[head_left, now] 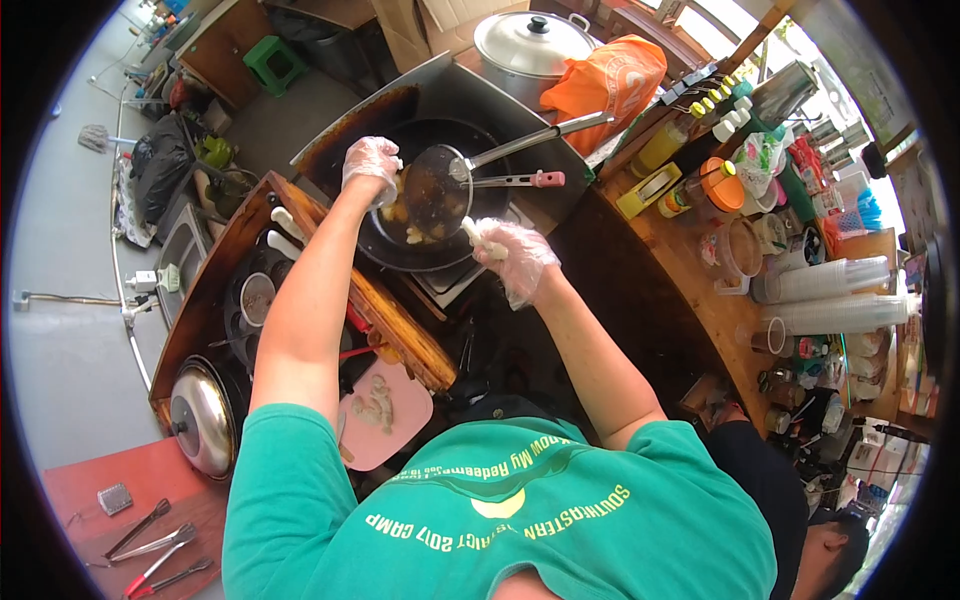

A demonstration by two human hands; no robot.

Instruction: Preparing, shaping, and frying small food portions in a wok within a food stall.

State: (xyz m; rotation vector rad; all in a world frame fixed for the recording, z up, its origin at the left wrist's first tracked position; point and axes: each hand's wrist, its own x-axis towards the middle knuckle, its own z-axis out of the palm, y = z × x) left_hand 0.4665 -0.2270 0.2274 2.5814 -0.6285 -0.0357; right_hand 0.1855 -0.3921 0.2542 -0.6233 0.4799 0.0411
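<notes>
My left hand [373,169], in a clear plastic glove, is held over the left side of a black wok [420,259], its fingers closed with a small pale bit at their tips. My right hand [514,255], gloved too, holds pale, soft-looking food pieces [487,244] at the wok's near right edge. A round mesh strainer [431,195] with a long metal handle lies over the wok. Yellowish food pieces [414,234] are in the dark liquid beside and below it. A pink-handled utensil [546,179] rests across the wok's right side. More pale pieces [375,405] lie on a pink cutting board [405,442].
Metal splash guards [551,142] stand behind the wok. A lidded pot [517,52] and orange bag [611,82] are beyond. Bottles and plastic cups [832,311] crowd the right counter. Another person [757,465] is at lower right. Tongs [154,544] lie on a red surface at lower left.
</notes>
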